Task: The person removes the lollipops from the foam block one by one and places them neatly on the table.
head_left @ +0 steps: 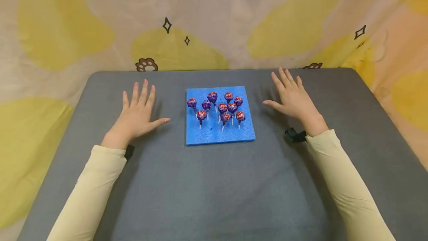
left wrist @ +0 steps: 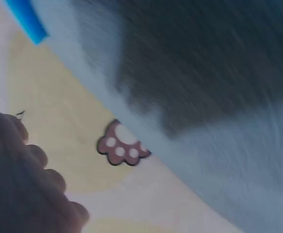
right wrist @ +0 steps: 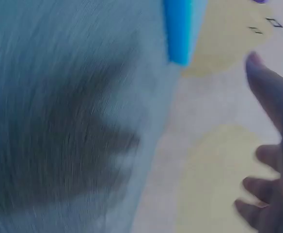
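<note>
Several lollipops [head_left: 222,108] in purple and red wrappers stand on white sticks in a blue foam board [head_left: 207,135] near the table's middle. To the board's left, my left hand [head_left: 136,118] is held over the table, fingers straight and spread, with nothing in it. My right hand [head_left: 294,97] is on the board's other side, fingers also straight and thumb pointing toward the lollipops. It holds nothing either. A corner of the foam board shows in the left wrist view and again in the right wrist view, along with each hand's fingers and its shadow.
The grey table [head_left: 214,189] has rounded far corners. Behind it hangs a pale cloth [head_left: 234,21] with yellow patches, paw prints and diamond shapes. Dark bands [head_left: 295,135] sit at the wrists, by the cream sleeves [head_left: 344,185].
</note>
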Demonstrator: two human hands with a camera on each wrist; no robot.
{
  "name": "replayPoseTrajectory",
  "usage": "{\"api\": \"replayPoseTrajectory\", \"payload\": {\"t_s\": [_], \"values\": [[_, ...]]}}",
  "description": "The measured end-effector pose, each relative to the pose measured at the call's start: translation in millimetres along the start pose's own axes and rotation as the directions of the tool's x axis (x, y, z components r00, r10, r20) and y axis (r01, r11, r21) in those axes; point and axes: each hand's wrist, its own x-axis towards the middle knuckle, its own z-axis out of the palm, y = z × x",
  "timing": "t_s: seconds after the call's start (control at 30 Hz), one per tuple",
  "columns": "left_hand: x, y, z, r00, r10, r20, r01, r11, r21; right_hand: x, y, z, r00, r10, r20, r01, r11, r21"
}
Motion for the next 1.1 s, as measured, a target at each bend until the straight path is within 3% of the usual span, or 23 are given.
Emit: {"api": "replayPoseTrajectory", "payload": {"t_s": [0.1, 0.23, 0.37, 0.5, 0.7, 0.87, 0.97, 1.1], "values": [[-0.8, 10.7, 6.3, 0.999, -0.044, 0.008, 0.044, 0.998, -0.055, -4.2, -11.1, 0.0, 0.983, -0.069, -0.169, 0.089, 0.989, 0.116], [1.0, 32.4, 15.1, 0.998, -0.049, 0.03, 0.052, 0.993, -0.102, -10.9, -31.0, 0.8, 0.924, -0.131, -0.358, 0.224, 0.946, 0.233], [3.0, 58.2, 21.5, 0.997, -0.012, 0.08, 0.02, 0.994, -0.104, -19.2, -47.3, 4.3, 0.886, -0.162, -0.435, 0.315, 0.897, 0.309], [4.9, 78.2, 25.7, 0.988, -0.003, 0.153, 0.018, 0.995, -0.099, -26.4, -57.5, 9.4, 0.87, -0.169, -0.464, 0.385, 0.82, 0.423], [7.5, 91.2, 29.9, 0.973, 0.03, 0.228, 0.0, 0.992, -0.129, -28.4, -74.3, 6.2, 0.868, -0.176, -0.464, 0.444, 0.694, 0.567], [7.0, 91.6, 31.6, 0.97, 0.059, 0.237, -0.024, 0.989, -0.144, -30.7, -91.3, -8.8, 0.88, -0.186, -0.438, 0.444, 0.651, 0.615], [7.4, 90.7, 32.8, 0.971, 0.067, 0.23, -0.032, 0.988, -0.154, -30.0, -90.8, -4.7, 0.898, -0.162, -0.409, 0.414, 0.626, 0.661], [8.7, 90.4, 33.4, 0.972, 0.085, 0.221, -0.049, 0.985, -0.164, -28.3, -83.5, 15.0, 0.943, -0.082, -0.324, 0.318, 0.514, 0.797]]}}
